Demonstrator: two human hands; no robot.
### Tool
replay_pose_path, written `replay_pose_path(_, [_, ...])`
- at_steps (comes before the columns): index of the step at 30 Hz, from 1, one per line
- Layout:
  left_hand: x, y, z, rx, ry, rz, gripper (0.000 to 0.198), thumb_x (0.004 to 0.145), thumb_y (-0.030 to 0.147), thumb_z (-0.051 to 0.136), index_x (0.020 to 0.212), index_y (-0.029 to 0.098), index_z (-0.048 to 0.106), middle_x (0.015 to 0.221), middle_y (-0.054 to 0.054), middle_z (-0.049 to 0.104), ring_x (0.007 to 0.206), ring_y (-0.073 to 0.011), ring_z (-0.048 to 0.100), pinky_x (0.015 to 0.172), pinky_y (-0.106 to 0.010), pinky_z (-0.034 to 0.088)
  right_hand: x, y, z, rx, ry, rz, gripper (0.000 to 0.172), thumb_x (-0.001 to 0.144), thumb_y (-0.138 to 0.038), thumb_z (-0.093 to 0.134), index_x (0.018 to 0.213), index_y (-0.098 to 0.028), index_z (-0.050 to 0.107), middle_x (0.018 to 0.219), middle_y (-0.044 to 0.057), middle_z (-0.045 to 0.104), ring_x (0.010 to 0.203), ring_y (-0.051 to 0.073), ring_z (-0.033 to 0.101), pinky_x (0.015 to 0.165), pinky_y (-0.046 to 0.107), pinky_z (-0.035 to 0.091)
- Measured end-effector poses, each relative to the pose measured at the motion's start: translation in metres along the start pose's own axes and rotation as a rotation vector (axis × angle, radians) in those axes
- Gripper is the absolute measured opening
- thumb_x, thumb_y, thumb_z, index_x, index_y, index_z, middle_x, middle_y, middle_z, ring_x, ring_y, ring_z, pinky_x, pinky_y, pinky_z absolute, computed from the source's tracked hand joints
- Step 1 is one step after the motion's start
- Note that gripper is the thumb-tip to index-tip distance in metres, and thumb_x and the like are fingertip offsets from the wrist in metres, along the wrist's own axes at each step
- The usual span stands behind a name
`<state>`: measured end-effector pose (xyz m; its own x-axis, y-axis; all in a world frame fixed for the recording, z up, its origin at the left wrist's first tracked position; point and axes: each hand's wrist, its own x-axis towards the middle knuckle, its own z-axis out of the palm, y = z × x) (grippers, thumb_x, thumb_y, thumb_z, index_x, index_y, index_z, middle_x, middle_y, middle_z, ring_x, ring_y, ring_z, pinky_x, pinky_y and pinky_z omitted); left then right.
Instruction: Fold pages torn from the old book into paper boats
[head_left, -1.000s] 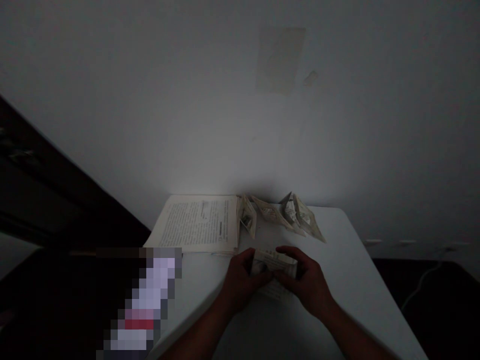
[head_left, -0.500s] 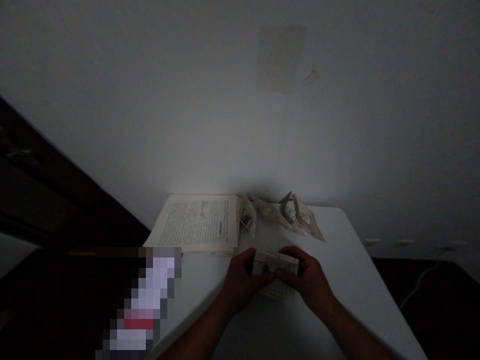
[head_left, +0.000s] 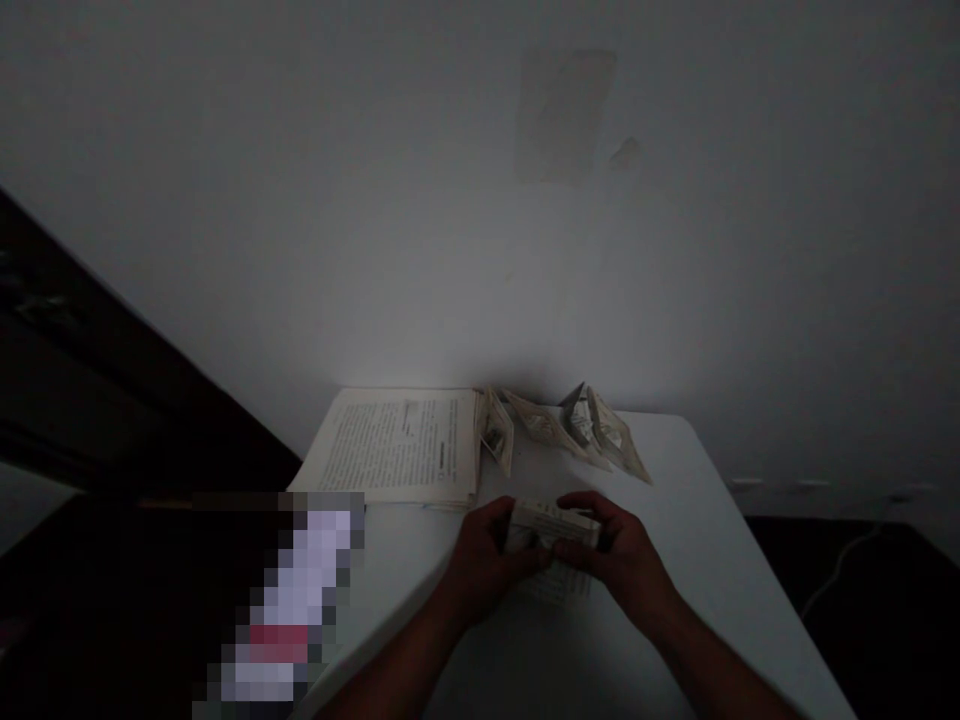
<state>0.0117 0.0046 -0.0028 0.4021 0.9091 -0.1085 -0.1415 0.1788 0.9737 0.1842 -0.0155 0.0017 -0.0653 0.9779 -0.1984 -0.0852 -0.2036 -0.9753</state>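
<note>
**Q:** What fills most of the view?

**A:** A plain, pale wall [head_left: 450, 220] in dim light, with a faint rectangular patch [head_left: 564, 115] high up near the middle. The left edge and both lower corners fall away into darkness.

**Q:** And below the wall?

**A:** A white table [head_left: 705, 570], pushed up against the wall and running towards the viewer. At its far left lies a stack of printed pages [head_left: 397, 445], flat, with lines of text facing up.

**Q:** Where are the hands?

**A:** Both reach in from the bottom and meet over the middle of the table. The left hand [head_left: 484, 565] and the right hand [head_left: 624, 560] are close together, knuckles up and fingers curled inward.

**Q:** Are they holding anything?

**A:** Yes. Between them is a folded paper [head_left: 553, 522] of printed sheet. The left hand grips its left end and the right hand pinches its right end. It sits just above the tabletop, in front of the printed pages. A paler flap shows under the hands, and it is too dark to tell whether it belongs to the same sheet.

**Q:** Anything smaller?

**A:** Along the far edge, just right of the pages, are several pointed paper shapes [head_left: 592, 425] folded from the same kind of print. They stand side by side, well apart from the hands.
</note>
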Motion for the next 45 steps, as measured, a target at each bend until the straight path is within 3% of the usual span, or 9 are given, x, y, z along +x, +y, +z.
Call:
replay_pose_path(7, [-0.0007, -0.0016, -0.0035, -0.012, -0.015, 0.020, 0.032, 0.060, 0.022, 0.075, 0.087, 0.013, 0.061, 0.082, -0.005, 0.067, 0.076, -0.0185, 0.061, 0.068, -0.028, 0.046, 0.0017, -0.0001, -0.0031, -0.076, -0.105, 0.015, 0.030, 0.058, -0.041, 0.077, 0.073, -0.016, 0.069, 0.066, 0.002, 0.068, 0.064, 0.019, 0.063, 0.062, 0.030, 0.049])
replay_pose_path(11, [-0.0004, 0.0008, -0.0028, -0.021, -0.011, 0.017, 0.031, 0.059, 0.020, 0.075, 0.085, 0.013, 0.061, 0.080, -0.004, 0.067, 0.073, -0.0170, 0.060, 0.065, -0.026, 0.045, -0.0010, -0.0038, -0.0013, -0.044, -0.141, 0.000, 0.029, 0.062, -0.044, 0.073, 0.075, -0.018, 0.072, 0.067, 0.001, 0.068, 0.067, 0.020, 0.062, 0.068, 0.032, 0.047])
replay_pose_path(19, [0.0016, -0.0004, 0.0012, 0.124, 0.038, -0.052, 0.026, 0.058, 0.024, 0.076, 0.079, 0.012, 0.066, 0.070, -0.002, 0.066, 0.061, -0.0144, 0.057, 0.056, -0.023, 0.043, -0.0013, -0.0040, -0.0009, -0.022, -0.147, 0.005, 0.027, 0.059, -0.042, 0.074, 0.060, -0.016, 0.067, 0.056, -0.002, 0.059, 0.057, 0.015, 0.055, 0.058, 0.027, 0.043])
replay_pose_path(26, [0.0017, -0.0011, -0.0024, 0.046, 0.048, -0.042, 0.029, 0.055, 0.022, 0.078, 0.079, 0.013, 0.066, 0.071, -0.001, 0.067, 0.063, -0.0150, 0.058, 0.059, -0.024, 0.044, 0.0005, 0.0000, -0.0004, -0.036, -0.135, 0.024, 0.029, 0.061, -0.044, 0.073, 0.067, -0.016, 0.068, 0.058, -0.001, 0.060, 0.059, 0.016, 0.056, 0.060, 0.028, 0.044])
replay_pose_path(32, [0.0019, 0.0021, -0.0032, 0.017, 0.070, -0.060, 0.026, 0.053, 0.019, 0.078, 0.073, 0.013, 0.063, 0.063, 0.001, 0.063, 0.055, -0.0112, 0.054, 0.054, -0.021, 0.041, 0.0003, 0.0014, -0.0036, -0.117, -0.060, -0.017, 0.025, 0.060, -0.040, 0.075, 0.061, -0.017, 0.065, 0.055, -0.003, 0.056, 0.053, 0.013, 0.050, 0.051, 0.024, 0.038])
replay_pose_path(38, [0.0021, 0.0019, -0.0019, -0.036, 0.039, -0.074, 0.028, 0.052, 0.018, 0.079, 0.073, 0.012, 0.061, 0.065, 0.000, 0.062, 0.056, -0.0114, 0.053, 0.054, -0.022, 0.041, -0.0002, 0.0028, -0.0050, -0.059, -0.078, -0.015, 0.028, 0.063, -0.042, 0.072, 0.059, -0.016, 0.064, 0.052, -0.004, 0.049, 0.052, 0.012, 0.044, 0.052, 0.024, 0.036])
replay_pose_path(45, [0.0022, 0.0005, -0.0047, -0.048, 0.033, -0.084, 0.030, 0.050, 0.016, 0.080, 0.072, 0.012, 0.060, 0.062, 0.002, 0.060, 0.054, -0.0095, 0.051, 0.052, -0.020, 0.039, -0.0012, -0.0046, -0.0087, -0.171, -0.104, -0.021, 0.036, 0.065, -0.050, 0.068, 0.061, -0.015, 0.065, 0.056, -0.001, 0.053, 0.054, 0.013, 0.046, 0.052, 0.025, 0.036])
